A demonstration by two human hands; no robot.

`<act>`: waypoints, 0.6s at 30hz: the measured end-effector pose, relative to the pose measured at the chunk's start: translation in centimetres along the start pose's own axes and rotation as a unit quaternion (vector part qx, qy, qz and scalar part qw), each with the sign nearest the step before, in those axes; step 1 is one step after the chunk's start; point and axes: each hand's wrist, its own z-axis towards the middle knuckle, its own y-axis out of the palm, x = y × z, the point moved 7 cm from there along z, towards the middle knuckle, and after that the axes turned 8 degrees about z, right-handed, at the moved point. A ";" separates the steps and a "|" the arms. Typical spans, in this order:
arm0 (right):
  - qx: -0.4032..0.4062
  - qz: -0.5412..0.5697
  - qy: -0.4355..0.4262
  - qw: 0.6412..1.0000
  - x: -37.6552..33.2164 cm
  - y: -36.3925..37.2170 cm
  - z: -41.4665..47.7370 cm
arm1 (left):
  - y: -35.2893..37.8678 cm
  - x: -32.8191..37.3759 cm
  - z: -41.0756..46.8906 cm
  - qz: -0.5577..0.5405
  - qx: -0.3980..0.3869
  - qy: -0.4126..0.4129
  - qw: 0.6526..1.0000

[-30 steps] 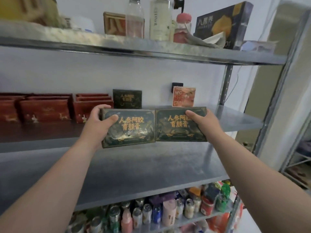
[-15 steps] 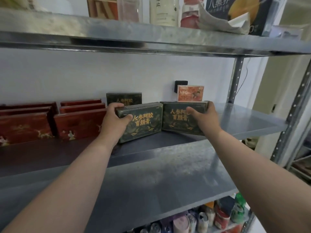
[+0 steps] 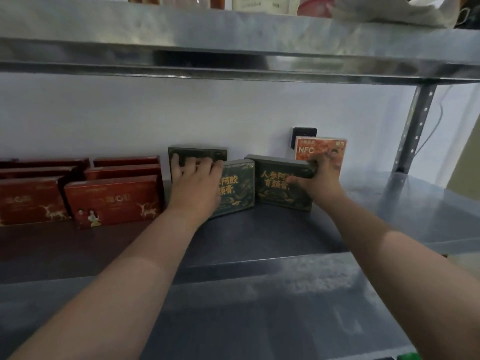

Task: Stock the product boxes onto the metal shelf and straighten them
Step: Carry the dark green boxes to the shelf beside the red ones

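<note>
Gripping left box [image 3: 237,189], right box [image 3: 275,187] (both standing)

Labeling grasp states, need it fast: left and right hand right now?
Left hand: closed, gripping the left green box over its top.
Right hand: closed, gripping the right green box at its right end.

1. This looks like a shop stockroom: a bare metal shelf [image 3: 405,203] is fixed to a perforated steel upright [image 3: 415,126] against a plain white wall [image 3: 155,113].
2. Identical red boxes [image 3: 111,201] stand in rows beside matching dark green boxes [image 3: 283,188] and an orange NFC carton [image 3: 322,149], all in printed retail packaging.
3. The upper shelf [image 3: 233,48] carries bottles [image 3: 262,2].
</note>
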 end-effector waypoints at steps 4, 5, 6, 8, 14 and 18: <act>-0.041 -0.099 -0.066 0.992 0.1 1.1 2.6 | 0.9 1.2 1.4 0.030 0.016 0.012 0.999; -0.054 -0.116 -0.088 0.988 0.0 1.4 3.0 | 1.2 1.2 1.8 0.025 0.011 0.012 1.000; -0.065 -0.138 -0.113 0.982 -0.2 1.8 3.4 | 1.6 1.1 2.1 0.019 0.007 0.009 1.000; -0.082 -0.213 -0.181 0.957 -1.1 2.8 4.1 | 2.1 0.8 2.4 0.008 -0.004 0.002 1.000; -0.131 -0.371 -0.248 0.885 -1.5 6.7 5.5 | 3.8 -0.1 2.9 0.010 0.003 -0.028 1.000; -0.134 -0.376 -0.240 0.885 -1.0 7.7 7.2 | 4.5 -0.3 2.5 0.014 0.018 -0.047 0.999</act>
